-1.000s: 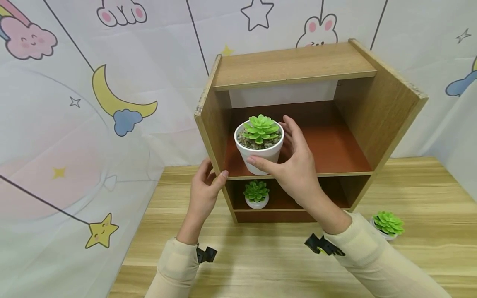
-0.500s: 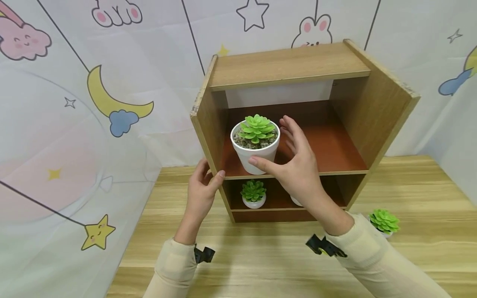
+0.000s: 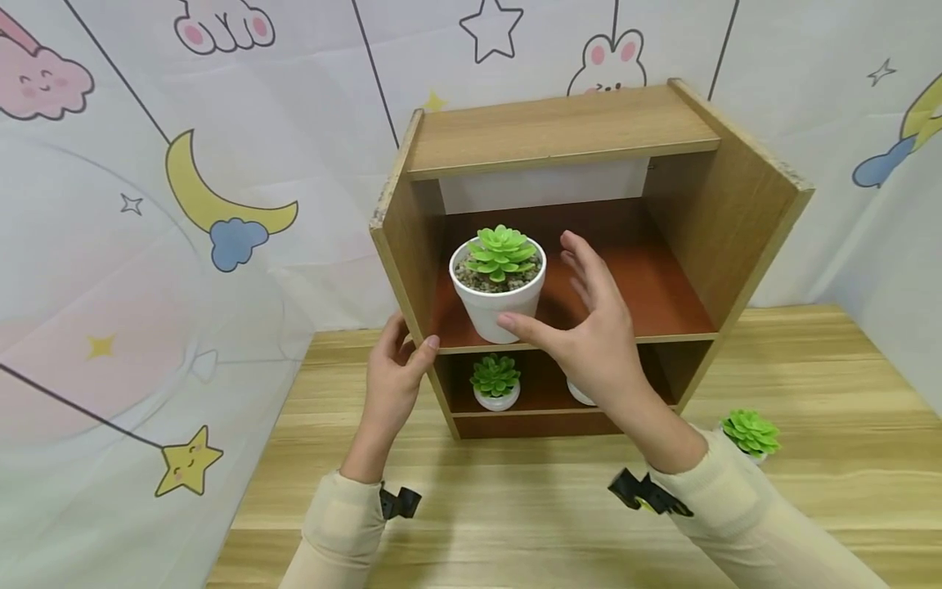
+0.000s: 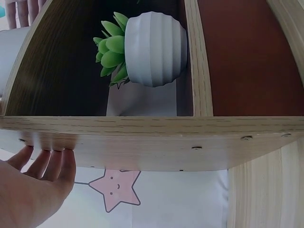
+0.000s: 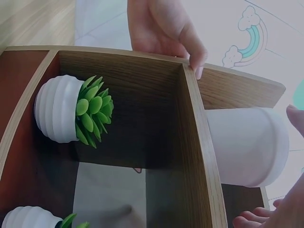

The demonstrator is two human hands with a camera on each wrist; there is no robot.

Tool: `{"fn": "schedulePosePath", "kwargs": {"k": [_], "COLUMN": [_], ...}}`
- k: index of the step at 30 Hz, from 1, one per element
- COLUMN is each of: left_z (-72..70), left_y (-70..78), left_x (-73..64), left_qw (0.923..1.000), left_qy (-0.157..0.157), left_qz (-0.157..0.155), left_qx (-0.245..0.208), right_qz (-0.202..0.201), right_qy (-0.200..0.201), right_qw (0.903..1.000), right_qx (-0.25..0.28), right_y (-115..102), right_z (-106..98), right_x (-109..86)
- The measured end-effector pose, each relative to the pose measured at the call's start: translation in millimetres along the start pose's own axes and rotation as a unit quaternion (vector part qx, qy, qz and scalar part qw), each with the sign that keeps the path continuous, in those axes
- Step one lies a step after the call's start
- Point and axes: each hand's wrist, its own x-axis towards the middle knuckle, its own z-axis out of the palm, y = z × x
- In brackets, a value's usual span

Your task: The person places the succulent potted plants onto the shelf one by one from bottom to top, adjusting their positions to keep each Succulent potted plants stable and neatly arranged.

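A white pot with a bright green succulent [image 3: 497, 286] stands upright at the left front of the wooden shelf unit's upper red-brown board. Around its right side, my right hand [image 3: 599, 335] is spread in a loose C. A gap shows between this hand and the pot [image 5: 249, 147] in the right wrist view, though the thumb tip overlaps the pot in the head view. My left hand [image 3: 392, 380] grips the left side panel [image 3: 408, 254], thumb over the front edge. Its fingers [image 4: 52, 161] lie against the panel's outer face.
On the lower level sit a small potted succulent [image 3: 496, 382] at the left and another white pot [image 3: 579, 394], partly hidden by my right wrist. Another green succulent [image 3: 751, 432] stands on the wooden table [image 3: 515, 507], right of the shelf unit. A cartoon-printed cloth [image 3: 294, 98] hangs behind.
My right hand has widened and drawn right, away from the pot, which stays on the upper board. My left hand keeps its grip. The head view has shifted slightly.
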Motion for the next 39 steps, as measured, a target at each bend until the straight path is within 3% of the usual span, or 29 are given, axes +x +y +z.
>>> {"fn": "schedulePosePath", "kwargs": {"k": [39], "left_z": [1.4], "left_y": [0.9], "left_x": [-2.0], "left_qw": [1.0000], "left_qy": [-0.002], "left_qz": [0.001], "left_qx": [-0.001], "right_qz": [0.009], "right_qy": [0.036], "right_qw": [0.9991], "right_qx": [-0.023], "right_y": [5], "right_z": [-43], "right_x": [-39.2]}}
